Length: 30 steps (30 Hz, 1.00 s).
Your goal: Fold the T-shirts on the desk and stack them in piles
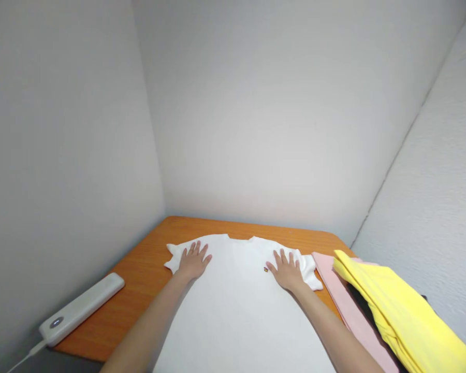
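Note:
A white T-shirt (pixel 236 295) lies spread flat on an orange wooden table (pixel 147 264), its collar toward the far wall. My left hand (pixel 193 260) rests flat on the shirt's left shoulder, fingers spread and open. My right hand (pixel 288 270) lies flat on the right shoulder near the sleeve, fingers also spread, holding nothing. A small dark-and-yellow mark (pixel 265 269) sits on the shirt just left of my right hand.
A white power bank (pixel 81 309) with a cable lies at the table's left edge. At the right, a yellow garment (pixel 404 316) lies on top of a pink one (pixel 345 300). White walls close in on three sides.

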Available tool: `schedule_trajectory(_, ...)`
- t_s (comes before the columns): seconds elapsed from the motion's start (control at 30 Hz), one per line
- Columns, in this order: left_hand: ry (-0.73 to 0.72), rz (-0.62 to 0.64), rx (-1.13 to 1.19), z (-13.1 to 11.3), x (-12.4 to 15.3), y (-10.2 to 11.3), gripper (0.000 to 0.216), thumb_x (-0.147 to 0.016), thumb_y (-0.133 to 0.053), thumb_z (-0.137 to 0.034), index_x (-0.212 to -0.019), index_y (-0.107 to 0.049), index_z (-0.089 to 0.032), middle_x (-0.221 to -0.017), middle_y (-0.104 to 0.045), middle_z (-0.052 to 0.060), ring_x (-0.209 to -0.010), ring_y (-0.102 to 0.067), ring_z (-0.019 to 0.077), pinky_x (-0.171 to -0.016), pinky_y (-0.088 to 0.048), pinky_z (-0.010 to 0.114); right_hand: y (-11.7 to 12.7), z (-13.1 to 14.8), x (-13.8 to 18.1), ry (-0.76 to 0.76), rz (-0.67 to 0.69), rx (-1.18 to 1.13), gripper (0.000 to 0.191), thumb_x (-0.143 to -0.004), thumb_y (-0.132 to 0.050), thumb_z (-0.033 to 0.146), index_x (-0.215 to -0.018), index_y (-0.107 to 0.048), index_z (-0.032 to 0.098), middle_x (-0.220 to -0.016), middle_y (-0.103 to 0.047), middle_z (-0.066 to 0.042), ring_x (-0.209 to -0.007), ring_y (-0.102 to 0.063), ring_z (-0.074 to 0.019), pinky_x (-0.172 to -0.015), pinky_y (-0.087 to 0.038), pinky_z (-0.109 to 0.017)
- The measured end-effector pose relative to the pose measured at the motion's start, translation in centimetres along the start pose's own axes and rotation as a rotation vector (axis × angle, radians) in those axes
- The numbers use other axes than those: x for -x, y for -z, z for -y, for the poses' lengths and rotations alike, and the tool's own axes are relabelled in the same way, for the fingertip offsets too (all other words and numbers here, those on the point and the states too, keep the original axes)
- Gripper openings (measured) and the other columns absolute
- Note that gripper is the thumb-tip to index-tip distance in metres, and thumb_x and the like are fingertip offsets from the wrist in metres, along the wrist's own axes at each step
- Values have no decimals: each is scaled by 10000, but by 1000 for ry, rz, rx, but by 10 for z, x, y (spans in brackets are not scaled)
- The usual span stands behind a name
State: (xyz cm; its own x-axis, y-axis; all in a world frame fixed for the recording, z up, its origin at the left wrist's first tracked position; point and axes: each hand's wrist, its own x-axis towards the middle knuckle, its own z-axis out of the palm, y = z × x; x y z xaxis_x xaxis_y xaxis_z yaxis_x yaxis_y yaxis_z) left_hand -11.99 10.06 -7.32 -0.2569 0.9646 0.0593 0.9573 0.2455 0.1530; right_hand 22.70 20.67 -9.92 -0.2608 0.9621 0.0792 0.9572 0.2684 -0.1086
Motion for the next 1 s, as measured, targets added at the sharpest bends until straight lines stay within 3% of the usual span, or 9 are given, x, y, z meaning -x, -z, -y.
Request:
schedule_trajectory(0.27, 149, 40, -25, 11, -55, -3, 758, -880, -235, -695, -1504, -274, -266, -1593, -121, 138, -1465, -89, 346, -1108, -103, 632, -1, -3, -61, -35, -28, 38, 657, -956, -239, 640, -1512, -264, 291, -1590, -137, -36, -1443, -48, -341, -1121, -80, -588)
schedule_trajectory(0.5, 128, -68, -67, 13, -65, -15, 702, -905, -228, -655, -1501, -277, -287, -1590, -166, 129, -1468, -77, 336, -1096, -80, 659, -13, -5, -77, -39, -77, 87, 666, -939, -265, 655, -1506, -282, 306, -1587, -148, -26, -1438, -73, -349, -1114, -91, -592)
schedule_trajectory(0.63, 115, -62, -78, 15, -71, -15, 690, -905, -236, -659, -1494, -289, -305, -1589, -174, 127, -1465, -104, 335, -1092, -94, 667, -15, -7, -82, -39, -86, 97, 673, -935, -254, 664, -1508, -273, 311, -1588, -145, -19, -1437, -77, -352, -1113, -97, -597)
schedule_trajectory(0.87, 106, -24, -118, 3, -73, 9, 606, -956, -267, -542, -1485, -326, -253, -1568, -246, 140, -1443, -173, 368, -1077, -154, 672, -8, -1, -86, -13, -114, 7, 636, -955, -329, 603, -1487, -339, 254, -1572, -207, -58, -1436, -113, -339, -1133, -102, -565)
schedule_trajectory(1.0, 12, -81, -149, -25, -56, 34, 584, -973, -357, -361, -1507, -246, -153, -1590, -155, 152, -1454, -56, 373, -1106, 13, 636, 19, -13, -98, -40, -167, -101, 552, -1005, -298, 448, -1461, -370, 145, -1543, -273, -121, -1428, -189, -287, -1143, -193, -455)
